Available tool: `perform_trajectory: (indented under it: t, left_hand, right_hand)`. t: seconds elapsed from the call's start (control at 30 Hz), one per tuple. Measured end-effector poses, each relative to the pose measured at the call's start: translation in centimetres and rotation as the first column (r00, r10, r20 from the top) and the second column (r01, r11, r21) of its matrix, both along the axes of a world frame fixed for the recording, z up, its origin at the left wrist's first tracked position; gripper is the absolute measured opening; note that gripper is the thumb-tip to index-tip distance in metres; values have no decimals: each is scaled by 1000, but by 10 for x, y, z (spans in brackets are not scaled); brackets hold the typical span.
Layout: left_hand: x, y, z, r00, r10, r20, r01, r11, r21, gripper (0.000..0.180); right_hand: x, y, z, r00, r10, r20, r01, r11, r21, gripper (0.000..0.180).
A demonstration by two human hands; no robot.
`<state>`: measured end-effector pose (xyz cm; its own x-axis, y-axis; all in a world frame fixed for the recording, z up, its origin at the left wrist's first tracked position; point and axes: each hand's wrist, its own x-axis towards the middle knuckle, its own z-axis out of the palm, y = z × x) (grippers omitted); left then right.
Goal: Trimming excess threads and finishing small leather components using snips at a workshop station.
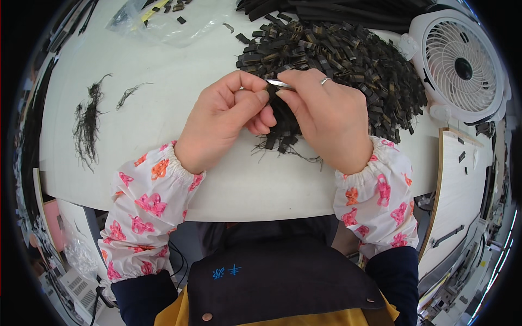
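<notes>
My left hand is closed in a pinch, thumb against forefinger, on a small black fabric tab that is mostly hidden by the fingers. Close beside it, my right hand grips what look like small thread snips. Their silver pointed tip reaches to the left fingertips, while the rest is covered by my palm. Just beyond and right of both hands lies a large heap of black fabric tabs, several with brownish bands and loose threads. A few tabs from the heap's near edge show between my hands.
On the white table, cut black threads lie in a tangle at the left. A clear plastic bag and some loose tabs are at the far left. A white fan stands right of the heap; black cloth lies behind it.
</notes>
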<state>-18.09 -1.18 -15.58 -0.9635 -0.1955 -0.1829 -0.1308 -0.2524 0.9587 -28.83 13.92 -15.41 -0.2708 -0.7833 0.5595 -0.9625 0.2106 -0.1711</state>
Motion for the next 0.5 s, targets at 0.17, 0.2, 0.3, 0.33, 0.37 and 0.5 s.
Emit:
perform_trajectory:
  t: [0.17, 0.2, 0.3, 0.33, 0.37, 0.5]
  left_hand:
    - [-3, -10, 3, 990, -135, 41, 133, 990, 49, 12]
    - [-3, -12, 3, 983, -178, 54, 177, 984, 30, 13]
    - [-5, -13, 5, 972, -226, 65, 225, 974, 22, 16]
    - [-5, -13, 5, 972, -226, 61, 224, 974, 30, 18]
    - [-5, -12, 5, 972, -226, 59, 225, 974, 30, 18]
    - [-3, -5, 5, 984, -178, 25, 180, 978, -102, 18]
  right_hand:
    - [-7, 0, 5, 835, 284, 471, -197, 954, -227, 29]
    - [-9, -1, 3, 835, 284, 471, -197, 954, -227, 29]
    - [-12, 0, -2, 828, 310, 467, -246, 949, -195, 31]
    - [-13, -1, -3, 841, 308, 444, -235, 949, -211, 30]
    - [-13, -1, -3, 854, 305, 422, -225, 947, -228, 29]
    - [-11, -3, -6, 859, 261, 440, -168, 956, -239, 28]
